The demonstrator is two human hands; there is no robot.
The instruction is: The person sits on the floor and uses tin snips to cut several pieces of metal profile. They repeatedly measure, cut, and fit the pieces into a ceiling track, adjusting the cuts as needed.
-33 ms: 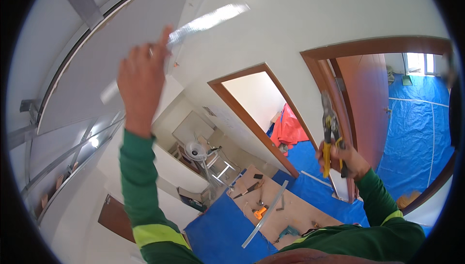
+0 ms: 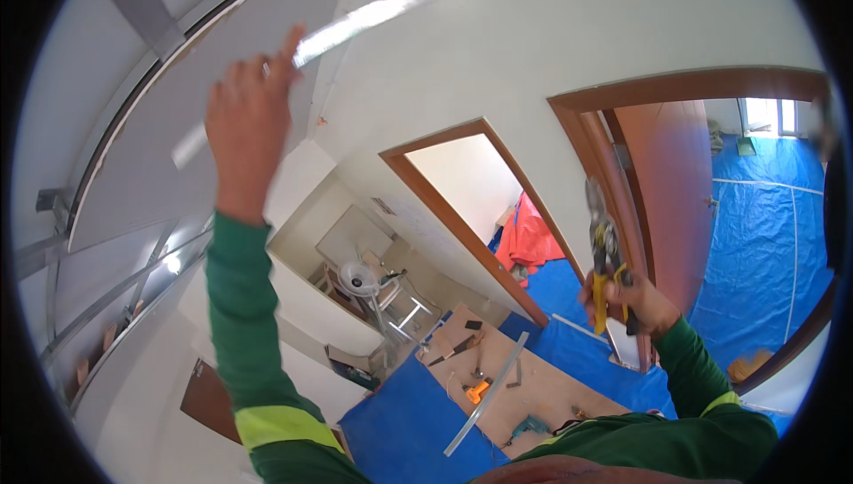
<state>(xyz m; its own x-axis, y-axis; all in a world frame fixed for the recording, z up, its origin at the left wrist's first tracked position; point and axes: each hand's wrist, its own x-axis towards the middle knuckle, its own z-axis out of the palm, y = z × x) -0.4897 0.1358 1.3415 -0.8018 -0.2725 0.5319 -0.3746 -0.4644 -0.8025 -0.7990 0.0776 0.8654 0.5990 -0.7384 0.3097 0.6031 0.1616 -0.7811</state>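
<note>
White walls and ceiling are filling the view; left hand (image 2: pixel 249 129) is gripping a thin metal strip (image 2: pixel 355 24), probably light, springy and sharp-edged; right hand (image 2: pixel 626 302) is clasping yellow-handled snips (image 2: pixel 604 257).

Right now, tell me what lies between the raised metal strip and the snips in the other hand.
In the head view, only bare white wall and the top of a wooden door frame lie between the metal strip and the yellow-handled snips.
</note>
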